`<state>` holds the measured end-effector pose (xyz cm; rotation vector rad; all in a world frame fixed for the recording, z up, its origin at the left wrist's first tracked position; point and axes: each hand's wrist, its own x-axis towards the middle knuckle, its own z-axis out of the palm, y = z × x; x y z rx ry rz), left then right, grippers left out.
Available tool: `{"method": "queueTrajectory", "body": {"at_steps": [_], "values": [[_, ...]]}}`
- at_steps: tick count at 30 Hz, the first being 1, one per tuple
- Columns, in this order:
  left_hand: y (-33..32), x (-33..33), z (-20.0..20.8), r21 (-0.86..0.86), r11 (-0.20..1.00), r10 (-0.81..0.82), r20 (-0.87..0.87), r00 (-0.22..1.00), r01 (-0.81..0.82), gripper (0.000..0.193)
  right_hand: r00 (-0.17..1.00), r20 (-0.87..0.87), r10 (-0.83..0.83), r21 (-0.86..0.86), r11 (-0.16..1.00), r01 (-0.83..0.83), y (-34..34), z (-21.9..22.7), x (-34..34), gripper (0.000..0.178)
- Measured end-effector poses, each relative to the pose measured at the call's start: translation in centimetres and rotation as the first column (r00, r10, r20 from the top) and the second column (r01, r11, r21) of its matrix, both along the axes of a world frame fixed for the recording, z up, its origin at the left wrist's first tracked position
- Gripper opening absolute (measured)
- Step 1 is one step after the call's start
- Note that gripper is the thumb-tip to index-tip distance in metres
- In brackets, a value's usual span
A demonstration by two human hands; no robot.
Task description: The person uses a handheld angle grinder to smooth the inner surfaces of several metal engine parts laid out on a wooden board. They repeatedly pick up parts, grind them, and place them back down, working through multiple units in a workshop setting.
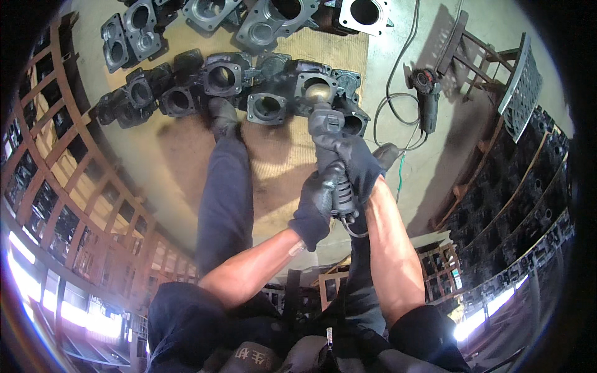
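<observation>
Both my hands wear dark gloves and grip a black corded angle grinder (326, 122). My left hand (319, 198) wraps the rear of its body, beside the vents. My right hand (357, 156) is closed round the body further forward. The tool's front end reaches over a dark metal casting (303, 84) with a square flange and a round bore. A pale golden round patch shows at that bore; whether the tool touches the metal is hard to tell. Another flanged casting (267, 108) sits just left of the tool.
Several more castings (221, 77) stand in rows on a cardboard sheet (339, 53). A second grinder (428, 102) with a looped cable lies on the floor at right, near a metal chair (525, 87). Brown metal racks (81, 161) line the left; stacked dark parts (497, 205) line the right.
</observation>
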<state>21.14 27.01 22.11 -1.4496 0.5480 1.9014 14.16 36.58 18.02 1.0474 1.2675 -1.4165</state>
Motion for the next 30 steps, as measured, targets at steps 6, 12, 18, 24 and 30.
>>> {"method": "queueTrajectory", "body": {"at_steps": [6,12,18,24,30], "values": [[-1.4,-0.7,0.0,-0.011,0.997,-0.080,0.024,0.997,0.080,0.023,0.996,-0.053,-0.073,-0.006,0.997,0.073,-0.9,-1.3,1.1,0.031],[-0.8,-1.0,-1.5,0.028,1.000,0.002,-0.005,1.000,-0.002,0.026,0.993,0.083,0.079,-0.002,0.997,-0.079,-0.6,-0.7,-1.9,0.029],[-1.6,-1.8,-2.2,0.100,0.995,0.025,0.003,1.000,-0.025,0.025,0.998,0.025,0.064,-0.031,0.997,-0.064,-0.4,-3.2,-1.0,0.034],[-1.7,-1.8,-4.8,0.091,0.988,0.129,-0.036,0.991,-0.126,0.021,0.980,0.121,0.160,0.086,0.982,-0.171,-1.3,-3.8,-3.4,0.042],[-1.7,-2.2,-5.1,0.038,0.997,0.072,-0.006,0.997,-0.072,0.024,0.974,0.039,0.225,0.080,0.970,-0.228,-0.9,-6.7,-1.9,0.033]]}}
